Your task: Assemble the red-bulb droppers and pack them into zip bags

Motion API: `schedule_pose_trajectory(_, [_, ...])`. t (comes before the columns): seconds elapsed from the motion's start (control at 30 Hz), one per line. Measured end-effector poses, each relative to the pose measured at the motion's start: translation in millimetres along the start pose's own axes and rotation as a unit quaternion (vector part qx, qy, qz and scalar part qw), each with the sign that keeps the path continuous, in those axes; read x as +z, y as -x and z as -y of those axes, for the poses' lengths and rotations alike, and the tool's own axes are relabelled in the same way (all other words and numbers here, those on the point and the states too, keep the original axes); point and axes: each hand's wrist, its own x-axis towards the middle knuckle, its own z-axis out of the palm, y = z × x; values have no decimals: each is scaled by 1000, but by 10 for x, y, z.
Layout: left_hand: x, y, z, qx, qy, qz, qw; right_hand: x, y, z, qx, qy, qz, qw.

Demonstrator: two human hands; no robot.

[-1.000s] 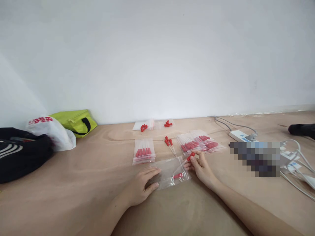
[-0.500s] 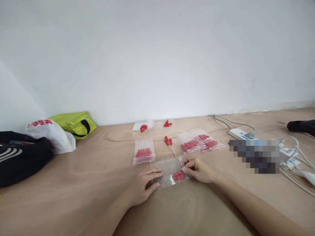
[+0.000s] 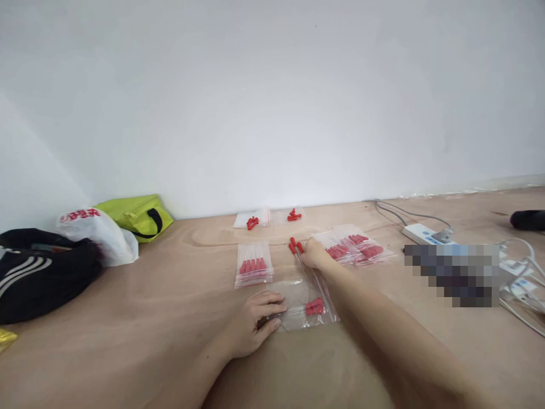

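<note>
My left hand (image 3: 259, 321) rests at the left end of a clear zip bag (image 3: 293, 292), its thumb and fingers on the plastic. Inside that bag, toward the right, lie several red-tipped droppers (image 3: 314, 307). Beyond the bag are a few loose droppers with red bulbs (image 3: 293, 245) and thin clear stems. My right hand (image 3: 313, 254) is beside them, its fingers bent and mostly hidden, so its hold cannot be made out. A stack of filled bags (image 3: 253, 264) lies to the left, and more filled bags (image 3: 340, 247) lie just right of my right hand.
Small bags with red bulbs (image 3: 252, 222) lie near the wall. A black bag (image 3: 46, 278), a white plastic bag (image 3: 97, 236) and a lime-green bag (image 3: 136, 216) sit left. At right are a power strip (image 3: 426, 234), cables and a blurred-out object (image 3: 455, 278).
My right hand has left the right edge of the clear bag and moved forward to the loose droppers. My left hand stays on the bag. The view has shifted slightly.
</note>
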Motion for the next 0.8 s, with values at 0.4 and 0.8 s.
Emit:
schedule_pose_trajectory(0.4, [5,4,21,-9,-4,1,1000,-360,506,-670,-40,-279,-78,956])
schedule_pose_trajectory(0.8, [25,10,29,-17,-5,12,1000,-50,823,-610,-1,-494,-135,859])
